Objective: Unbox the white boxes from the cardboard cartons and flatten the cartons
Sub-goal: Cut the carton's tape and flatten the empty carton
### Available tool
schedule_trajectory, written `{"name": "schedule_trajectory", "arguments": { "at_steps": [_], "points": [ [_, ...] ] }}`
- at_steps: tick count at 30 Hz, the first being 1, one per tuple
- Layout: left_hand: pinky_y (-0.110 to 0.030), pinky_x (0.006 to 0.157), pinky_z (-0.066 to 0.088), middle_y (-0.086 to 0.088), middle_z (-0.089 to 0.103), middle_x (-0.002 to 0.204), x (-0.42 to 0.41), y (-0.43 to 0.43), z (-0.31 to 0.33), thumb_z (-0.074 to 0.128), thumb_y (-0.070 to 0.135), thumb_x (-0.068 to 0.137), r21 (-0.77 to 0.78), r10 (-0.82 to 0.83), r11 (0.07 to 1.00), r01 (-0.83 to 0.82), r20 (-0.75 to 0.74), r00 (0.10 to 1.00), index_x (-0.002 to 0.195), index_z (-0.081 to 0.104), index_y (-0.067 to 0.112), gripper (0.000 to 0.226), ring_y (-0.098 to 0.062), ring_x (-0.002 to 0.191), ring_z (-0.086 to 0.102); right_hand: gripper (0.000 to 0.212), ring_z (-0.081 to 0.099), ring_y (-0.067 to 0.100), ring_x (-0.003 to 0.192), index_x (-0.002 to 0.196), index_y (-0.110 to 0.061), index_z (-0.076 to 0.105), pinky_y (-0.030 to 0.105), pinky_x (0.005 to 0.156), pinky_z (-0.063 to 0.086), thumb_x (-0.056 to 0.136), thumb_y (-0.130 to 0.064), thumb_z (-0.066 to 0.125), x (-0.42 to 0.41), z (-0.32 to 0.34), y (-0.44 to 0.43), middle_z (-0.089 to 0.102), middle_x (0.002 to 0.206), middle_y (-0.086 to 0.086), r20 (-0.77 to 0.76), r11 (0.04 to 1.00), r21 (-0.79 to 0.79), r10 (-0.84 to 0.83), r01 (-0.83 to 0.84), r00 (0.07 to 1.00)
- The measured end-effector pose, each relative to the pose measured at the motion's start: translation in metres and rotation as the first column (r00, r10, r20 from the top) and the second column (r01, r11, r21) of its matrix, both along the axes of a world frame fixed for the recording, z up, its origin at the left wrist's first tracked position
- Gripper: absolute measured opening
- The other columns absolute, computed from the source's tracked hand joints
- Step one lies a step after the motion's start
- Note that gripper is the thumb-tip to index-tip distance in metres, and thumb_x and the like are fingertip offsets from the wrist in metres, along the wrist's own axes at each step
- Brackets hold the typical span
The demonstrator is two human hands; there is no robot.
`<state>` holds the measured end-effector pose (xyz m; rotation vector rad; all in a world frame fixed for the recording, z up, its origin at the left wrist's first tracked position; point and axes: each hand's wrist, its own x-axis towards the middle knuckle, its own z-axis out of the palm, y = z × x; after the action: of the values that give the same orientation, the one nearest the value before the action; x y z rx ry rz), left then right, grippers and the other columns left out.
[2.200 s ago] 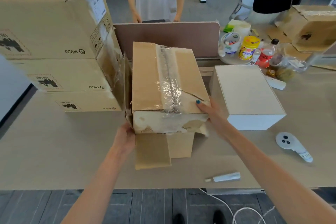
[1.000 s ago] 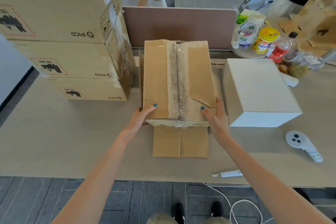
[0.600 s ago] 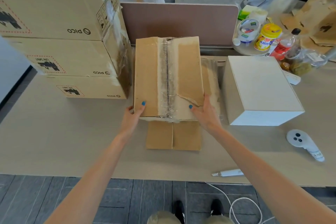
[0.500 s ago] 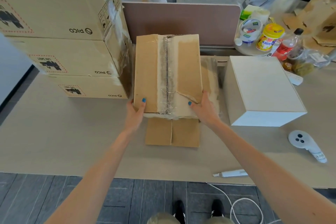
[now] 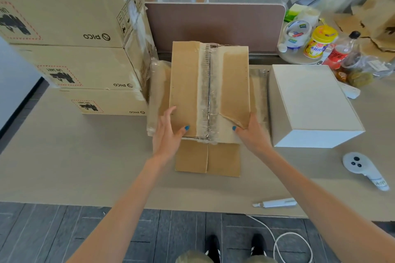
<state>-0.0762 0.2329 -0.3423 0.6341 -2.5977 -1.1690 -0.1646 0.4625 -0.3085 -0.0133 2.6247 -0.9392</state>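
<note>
A brown cardboard carton (image 5: 233,74) with a taped centre seam lies collapsed flat on the table in front of me. Its end flaps stick out toward me and its side flaps spread left and right. My left hand (image 5: 168,134) presses on its near left corner, thumb on top and fingers straight along the left edge. My right hand (image 5: 252,134) presses on the near right corner, thumb on the torn panel. A white box (image 5: 310,100) stands closed on the table just right of the carton.
Three sealed brown cartons (image 5: 64,17) are stacked at the left, touching the flat carton's side flap. A brown divider panel (image 5: 213,21) stands behind. Jars and bottles (image 5: 320,41) crowd the back right. A white controller (image 5: 361,168) and a utility knife (image 5: 275,203) lie near the front edge.
The carton has gone from an upright box shape to lying flat, its side flaps spreading out. Both hands stayed on its near corners and moved down with it.
</note>
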Motion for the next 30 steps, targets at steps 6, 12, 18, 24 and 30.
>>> {"name": "schedule_trajectory", "arguments": {
  "at_steps": [6,12,18,24,30],
  "points": [
    [-0.031,0.081,0.036,0.003,0.041,0.138,0.021,0.015,0.008,0.068,0.035,0.091,-0.050,-0.033,0.998,0.036,0.054,0.998,0.149,0.026,0.040,0.072,-0.020,0.103,0.055,0.033,0.047,0.027,0.074,0.108,-0.013,0.041,0.036,0.064,0.036,0.087,-0.034,0.056,0.022,0.005,0.021,0.054,0.080,0.004,-0.122,0.997,0.079,0.005,0.005,0.993],
    [-0.030,0.091,0.039,-0.002,0.044,0.137,0.035,0.019,0.005,0.065,0.040,0.093,-0.016,-0.061,0.998,0.064,0.160,0.985,0.154,0.023,0.042,0.073,-0.013,0.115,0.048,0.040,0.054,0.031,0.081,0.110,-0.011,0.044,0.038,0.067,0.042,0.089,-0.044,0.053,0.035,-0.003,0.027,0.057,0.084,0.006,-0.146,0.985,0.174,0.035,-0.009,0.989],
    [-0.028,0.096,0.038,-0.001,0.045,0.142,0.020,0.018,0.006,0.061,0.043,0.095,-0.067,-0.044,0.996,0.057,0.186,0.982,0.152,0.031,0.036,0.065,-0.017,0.124,0.050,0.045,0.058,0.032,0.092,0.117,-0.012,0.049,0.034,0.069,0.037,0.089,-0.047,0.054,0.012,-0.007,0.025,0.064,0.101,0.007,-0.190,0.984,0.178,0.048,-0.013,0.981],
    [-0.043,0.104,0.044,0.000,0.042,0.145,0.025,0.024,-0.001,0.054,0.050,0.097,-0.035,-0.035,0.999,0.042,0.171,0.985,0.152,0.027,0.040,0.063,-0.021,0.128,0.048,0.050,0.059,0.032,0.097,0.129,-0.018,0.039,0.034,0.068,0.034,0.090,-0.045,0.053,0.011,-0.010,0.026,0.063,0.108,0.004,-0.212,0.993,0.114,0.021,0.004,0.977],
    [-0.049,0.119,0.020,-0.003,0.018,0.163,0.041,0.039,0.000,0.048,0.043,0.100,-0.422,-0.113,0.895,0.143,0.097,0.989,0.147,0.042,0.032,0.049,-0.030,0.149,0.016,0.049,0.050,0.026,0.114,0.141,-0.017,0.034,0.028,0.077,0.028,0.097,-0.030,0.051,0.037,-0.016,0.036,0.039,0.142,0.000,-0.324,0.989,0.010,0.142,-0.147,0.935]
  ]
}}
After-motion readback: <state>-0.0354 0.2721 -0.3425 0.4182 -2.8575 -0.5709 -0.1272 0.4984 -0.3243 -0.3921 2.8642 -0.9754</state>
